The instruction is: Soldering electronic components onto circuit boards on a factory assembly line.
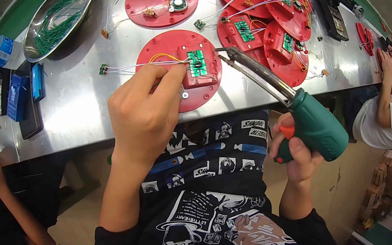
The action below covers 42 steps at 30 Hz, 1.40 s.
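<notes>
Two hands work over the steel table [79, 111]. The right hand [292, 150] grips a green-handled soldering iron [304, 114], its long axis slanting up-left, tip at the green circuit board [196, 63] on a red disc [163, 55]. The left hand [144, 113] pinches thin wire there.

Metal bench, red plastic discs, a plastic-handled iron

The table [79, 111] is brushed sheet metal with a dull sheen and blurred reflections. The disc [163, 57] is smooth red plastic, slightly glossy, carrying a matt green circuit board [196, 63]. The soldering iron [282, 107] has a shiny metal barrel and a smooth teal plastic handle with an orange trigger. The bowl [76, 9] is polished metal. The shirt [207, 215] is matt black printed cloth.
</notes>
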Available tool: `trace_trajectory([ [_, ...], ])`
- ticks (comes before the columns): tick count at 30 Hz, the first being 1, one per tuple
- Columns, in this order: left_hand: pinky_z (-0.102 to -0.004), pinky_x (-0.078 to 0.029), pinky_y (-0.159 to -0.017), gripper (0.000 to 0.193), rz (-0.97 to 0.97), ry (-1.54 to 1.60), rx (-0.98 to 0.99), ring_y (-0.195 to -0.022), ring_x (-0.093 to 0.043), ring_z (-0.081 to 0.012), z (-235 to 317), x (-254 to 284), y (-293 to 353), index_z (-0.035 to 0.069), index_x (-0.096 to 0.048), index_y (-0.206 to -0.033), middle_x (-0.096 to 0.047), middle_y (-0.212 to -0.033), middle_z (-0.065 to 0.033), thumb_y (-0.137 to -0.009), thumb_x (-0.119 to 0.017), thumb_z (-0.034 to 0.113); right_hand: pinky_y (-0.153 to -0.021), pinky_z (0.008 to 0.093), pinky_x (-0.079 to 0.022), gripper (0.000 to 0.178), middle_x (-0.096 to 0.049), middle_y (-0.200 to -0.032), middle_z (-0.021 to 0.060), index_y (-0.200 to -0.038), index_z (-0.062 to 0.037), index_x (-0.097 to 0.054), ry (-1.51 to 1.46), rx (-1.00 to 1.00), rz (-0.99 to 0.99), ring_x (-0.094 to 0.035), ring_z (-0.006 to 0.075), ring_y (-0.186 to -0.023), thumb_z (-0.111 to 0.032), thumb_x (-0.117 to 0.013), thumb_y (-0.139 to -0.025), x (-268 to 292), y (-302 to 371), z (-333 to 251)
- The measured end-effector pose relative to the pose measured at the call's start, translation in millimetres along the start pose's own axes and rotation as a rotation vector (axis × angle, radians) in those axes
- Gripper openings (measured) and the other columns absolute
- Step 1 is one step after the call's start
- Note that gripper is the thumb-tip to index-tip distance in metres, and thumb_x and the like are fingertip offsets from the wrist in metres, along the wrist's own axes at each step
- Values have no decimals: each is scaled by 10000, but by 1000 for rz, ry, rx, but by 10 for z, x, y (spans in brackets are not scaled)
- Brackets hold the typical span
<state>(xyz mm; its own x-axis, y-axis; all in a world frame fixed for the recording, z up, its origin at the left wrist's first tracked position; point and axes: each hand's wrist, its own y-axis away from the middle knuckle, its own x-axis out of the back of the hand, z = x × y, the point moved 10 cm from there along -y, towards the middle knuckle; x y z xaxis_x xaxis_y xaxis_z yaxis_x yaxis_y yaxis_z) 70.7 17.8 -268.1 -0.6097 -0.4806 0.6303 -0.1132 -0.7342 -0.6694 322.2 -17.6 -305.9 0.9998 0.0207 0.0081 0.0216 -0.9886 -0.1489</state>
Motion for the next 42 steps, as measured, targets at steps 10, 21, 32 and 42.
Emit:
trace_trajectory([
  [10,-388,-496,-558,62,-32,66,182,-639,-629,-305,-104,71,-22,-1,-667,-946,-617,-821,-124,-890,-653,20,-457,273,-469,428,-612,-953,219,-1123,117,-549,-43,78,96,-594,199,-497,-252,-613,-915,139,-53,-7],
  [21,-405,-512,-668,129,-227,234,231,-757,-645,-350,-162,254,-130,-28,-660,-1013,-639,-882,-172,-886,-634,-26,-415,269,-458,376,-584,-923,215,-1112,112,-521,-58,172,183,-568,191,-471,-222,-535,-939,439,-191,-102],
  [32,-337,-538,-678,194,-345,157,421,-743,-695,-285,-486,579,11,-46,-697,-1059,-698,-857,-179,-872,-650,-23,-408,278,-454,361,-574,-938,208,-1116,96,-516,-99,188,197,-564,181,-472,-220,-543,-943,528,-235,-74],
  [42,-257,-535,-608,301,-84,345,813,-717,-654,-128,-1088,1240,429,-37,-661,-1222,-653,-882,-84,-938,-561,-49,-410,278,-457,398,-554,-958,191,-1151,94,-487,-131,205,238,-559,161,-474,-250,-527,-955,620,-195,-50],
])
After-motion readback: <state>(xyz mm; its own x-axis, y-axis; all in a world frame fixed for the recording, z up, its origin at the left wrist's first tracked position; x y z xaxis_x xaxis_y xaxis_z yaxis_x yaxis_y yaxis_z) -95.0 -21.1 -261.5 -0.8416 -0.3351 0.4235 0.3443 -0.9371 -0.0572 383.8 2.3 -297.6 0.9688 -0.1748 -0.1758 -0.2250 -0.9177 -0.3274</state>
